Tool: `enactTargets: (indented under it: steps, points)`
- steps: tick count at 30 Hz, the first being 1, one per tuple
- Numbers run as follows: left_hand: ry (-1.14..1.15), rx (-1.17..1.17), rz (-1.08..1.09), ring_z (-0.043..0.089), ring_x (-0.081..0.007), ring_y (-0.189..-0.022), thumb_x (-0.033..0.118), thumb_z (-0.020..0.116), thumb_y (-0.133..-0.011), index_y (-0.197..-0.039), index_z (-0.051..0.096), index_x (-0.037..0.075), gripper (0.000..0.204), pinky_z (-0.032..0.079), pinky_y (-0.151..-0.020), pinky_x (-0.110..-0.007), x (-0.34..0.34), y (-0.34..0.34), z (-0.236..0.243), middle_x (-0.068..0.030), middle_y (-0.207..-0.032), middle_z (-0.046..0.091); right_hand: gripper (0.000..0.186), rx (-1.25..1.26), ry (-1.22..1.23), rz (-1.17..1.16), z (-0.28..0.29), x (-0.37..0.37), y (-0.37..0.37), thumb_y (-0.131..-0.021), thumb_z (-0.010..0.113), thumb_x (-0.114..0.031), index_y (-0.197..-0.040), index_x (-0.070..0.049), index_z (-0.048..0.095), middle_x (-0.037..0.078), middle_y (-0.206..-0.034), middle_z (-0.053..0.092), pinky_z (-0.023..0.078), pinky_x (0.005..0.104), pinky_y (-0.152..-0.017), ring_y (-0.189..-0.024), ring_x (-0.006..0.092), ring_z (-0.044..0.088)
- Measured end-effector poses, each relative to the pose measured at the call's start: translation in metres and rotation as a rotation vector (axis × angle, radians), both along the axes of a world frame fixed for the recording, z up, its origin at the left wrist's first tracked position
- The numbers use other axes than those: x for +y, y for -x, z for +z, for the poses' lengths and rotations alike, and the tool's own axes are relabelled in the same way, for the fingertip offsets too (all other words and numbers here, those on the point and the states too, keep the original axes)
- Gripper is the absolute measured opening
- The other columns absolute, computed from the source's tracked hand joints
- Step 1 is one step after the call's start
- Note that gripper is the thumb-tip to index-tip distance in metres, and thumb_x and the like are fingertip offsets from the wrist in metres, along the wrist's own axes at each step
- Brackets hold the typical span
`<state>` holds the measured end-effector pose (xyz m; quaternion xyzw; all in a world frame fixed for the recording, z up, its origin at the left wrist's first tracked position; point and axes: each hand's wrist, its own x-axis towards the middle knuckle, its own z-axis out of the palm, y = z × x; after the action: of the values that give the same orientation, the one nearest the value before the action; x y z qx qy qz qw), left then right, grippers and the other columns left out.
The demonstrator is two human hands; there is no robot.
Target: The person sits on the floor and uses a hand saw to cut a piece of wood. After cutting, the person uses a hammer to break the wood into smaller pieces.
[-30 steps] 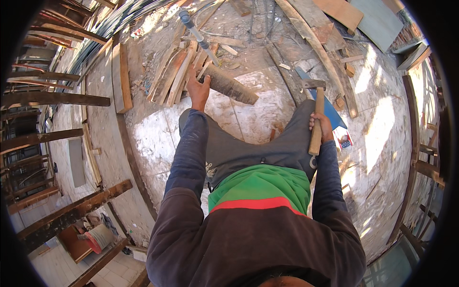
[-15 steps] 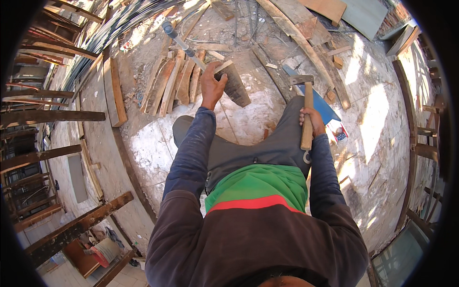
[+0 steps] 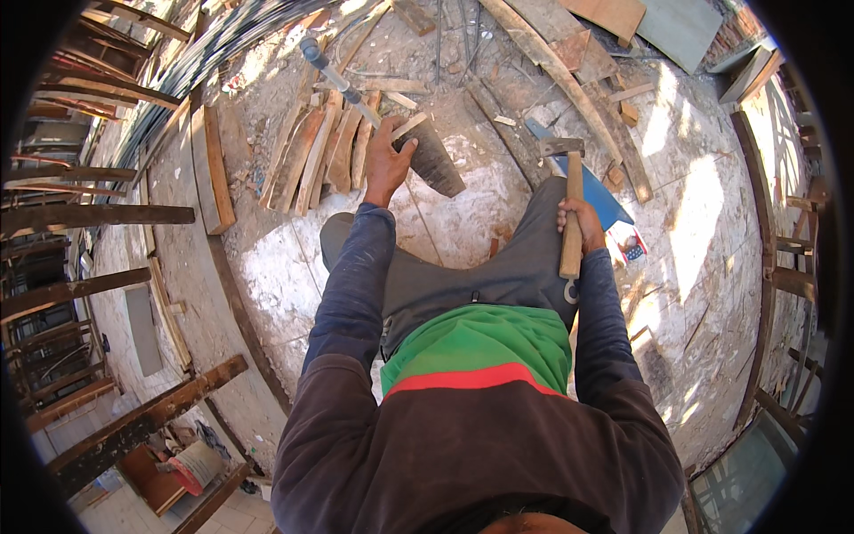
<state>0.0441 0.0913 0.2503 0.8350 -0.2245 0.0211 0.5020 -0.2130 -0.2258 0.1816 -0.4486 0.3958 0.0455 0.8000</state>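
Observation:
My right hand [image 3: 582,222] is wrapped round the wooden handle of a hammer [image 3: 572,200], resting by my right thigh. The hammer's dark metal head points away from me. My left hand [image 3: 387,165] is closed on the near-left end of a short, dark wood block [image 3: 431,160], with the thumb along its edge; some of its fingers are hidden. The block tilts over the floor between my knees. Just beyond this hand lies a grey pipe [image 3: 334,76] with a blue-grey end. A blue handsaw blade or flat sheet [image 3: 596,196] lies partly under the hammer.
Several rough wood pieces [image 3: 311,156] lie side by side at the left of my hand. Long planks [image 3: 569,84] stretch across the far right. Thin metal rods [image 3: 205,62] are bundled at the far left. Wooden beams [image 3: 147,418] stick out along the left side.
My left hand and the wood block have shifted slightly, the block's lower end a little toward me. My right hand and the hammer stay nearly still.

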Motion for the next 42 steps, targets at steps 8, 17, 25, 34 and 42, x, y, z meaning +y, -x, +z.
enactTargets:
  steps: [8, 17, 25, 34, 42]
  points:
    - [-0.185, 0.237, 0.223, 0.068, -0.0242, -0.085, 0.021, 0.070, -0.088, -0.099, 0.067, -0.001, 0.024, 0.051, -0.078, -0.037, 0.140, -0.036, -0.067, -0.0128, -0.092, 0.070, 0.014, -0.006, -0.066, -0.067, -0.003, -0.005, 0.002, -0.082, 0.064, -0.013, -0.090, -0.005, 0.056, 0.004, -0.071, 0.056, 0.050, 0.0297, -0.054, -0.059, 0.0147, 0.057]
    - [0.251, 0.673, 0.337, 0.067, -0.0233, -0.093, 0.006, 0.052, -0.100, -0.131, 0.054, 0.001, 0.031, 0.056, -0.081, -0.034, 0.175, 0.003, -0.089, -0.0123, -0.105, 0.069, 0.013, 0.005, 0.020, -0.002, -0.003, 0.001, -0.002, -0.082, 0.064, -0.016, -0.088, -0.007, 0.057, 0.002, -0.070, 0.056, 0.049, 0.0293, -0.054, -0.057, 0.0140, 0.055]
    - [0.348, 0.791, 0.415, 0.066, -0.0256, -0.102, 0.004, 0.052, -0.099, -0.133, 0.053, 0.001, 0.034, 0.058, -0.083, -0.040, 0.178, 0.012, -0.093, -0.0136, -0.116, 0.066, 0.014, -0.004, -0.003, -0.065, 0.006, 0.005, -0.005, -0.079, 0.066, -0.013, -0.084, -0.002, 0.059, 0.005, -0.069, 0.058, 0.050, 0.0310, -0.052, -0.055, 0.0157, 0.057]
    - [0.256, 0.752, 0.381, 0.066, -0.0232, -0.095, 0.018, 0.060, -0.098, -0.125, 0.059, 0.000, 0.033, 0.059, -0.081, -0.039, 0.178, 0.010, -0.082, -0.0111, -0.110, 0.066, 0.013, 0.006, 0.022, -0.065, 0.006, 0.007, -0.003, -0.082, 0.064, -0.016, -0.087, -0.006, 0.058, 0.001, -0.070, 0.056, 0.050, 0.0285, -0.052, -0.056, 0.0130, 0.056]
    - [0.293, 0.749, 0.347, 0.066, -0.0235, -0.095, 0.008, 0.061, -0.092, -0.125, 0.058, -0.002, 0.035, 0.059, -0.081, -0.038, 0.174, 0.011, -0.072, -0.0116, -0.109, 0.065, 0.013, -0.001, -0.011, -0.091, 0.006, 0.005, -0.003, -0.082, 0.065, -0.013, -0.086, -0.002, 0.059, 0.004, -0.071, 0.058, 0.051, 0.0309, -0.052, -0.056, 0.0145, 0.058]
